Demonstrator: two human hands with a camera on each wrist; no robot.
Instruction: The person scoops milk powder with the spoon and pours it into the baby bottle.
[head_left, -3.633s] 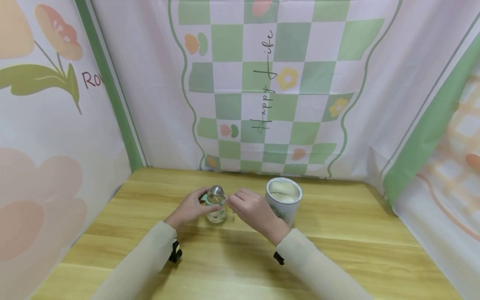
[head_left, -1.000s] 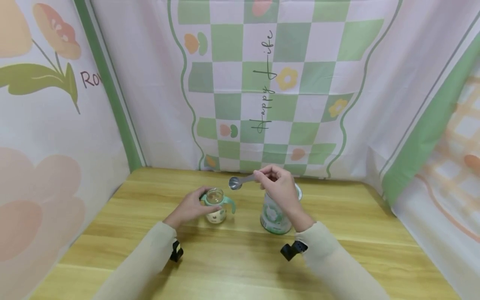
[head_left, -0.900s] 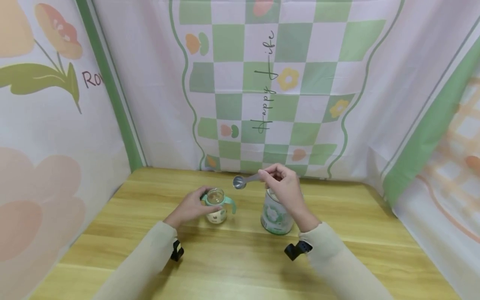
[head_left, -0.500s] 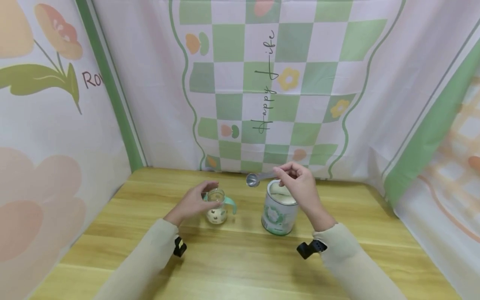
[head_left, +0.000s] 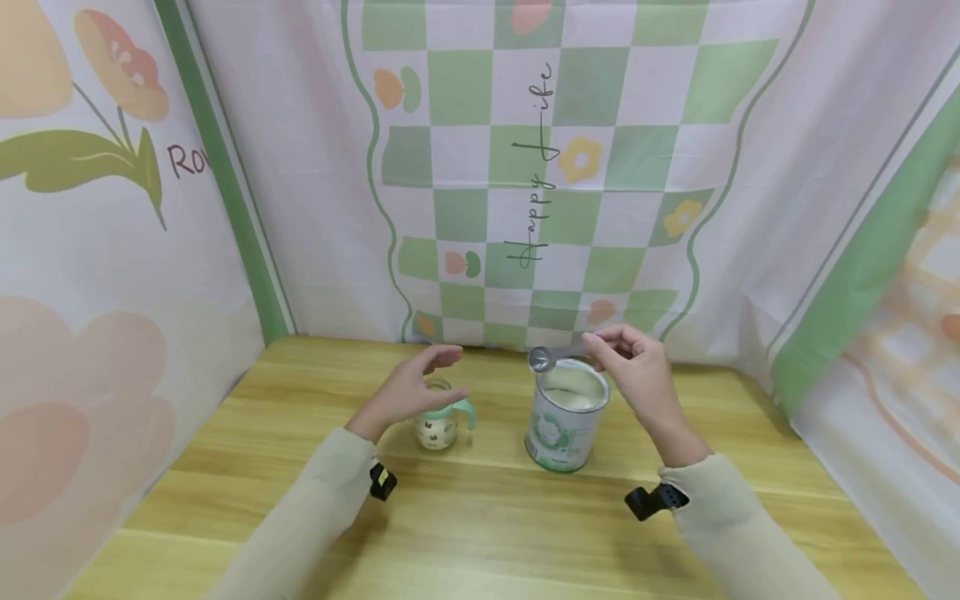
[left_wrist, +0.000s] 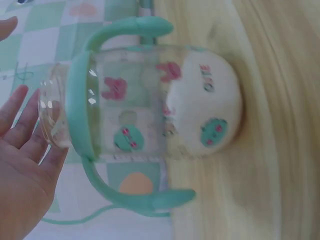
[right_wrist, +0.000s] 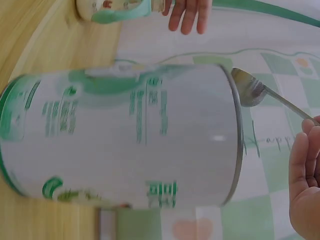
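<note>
A small clear baby bottle (head_left: 437, 425) with teal handles stands on the wooden table (head_left: 480, 533); white powder lies in its bottom (left_wrist: 210, 110). My left hand (head_left: 448, 375) hovers just over its mouth, fingers (left_wrist: 17, 120) straight and beside the rim, gripping nothing. To the right stands an open white-and-green tin (head_left: 564, 417) of pale powder. My right hand (head_left: 602, 346) pinches the handle of a metal spoon (head_left: 542, 359), whose bowl hangs above the tin's far left rim. In the right wrist view the spoon (right_wrist: 248, 88) looks empty beside the tin (right_wrist: 125, 135).
Flower-printed cloth walls (head_left: 540, 167) close in the table at the back and on both sides. Bare wood lies in front of the bottle and tin and to the right of the tin. Black wrist straps (head_left: 651, 500) show on both sleeves.
My right hand has carried the spoon from over the bottle rightward to above the tin. My left hand has let go of the bottle's side and lifted, fingers spread.
</note>
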